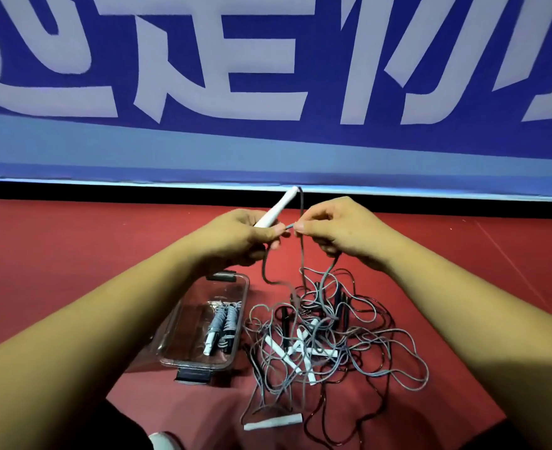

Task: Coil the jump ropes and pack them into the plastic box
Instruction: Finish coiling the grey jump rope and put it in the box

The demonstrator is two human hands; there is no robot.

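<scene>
My left hand grips a white jump-rope handle that points up and away. Its grey cord loops down from the handle's tip. My right hand pinches that cord close to the left thumb. Below both hands a tangled pile of grey cords with white and black handles lies on the red floor. A clear plastic box sits left of the pile, holding coiled ropes. One white handle lies apart, nearest to me.
A blue banner with large white characters stands upright along the far edge of the red floor. A dark trouser leg and a white shoe tip show at the bottom left.
</scene>
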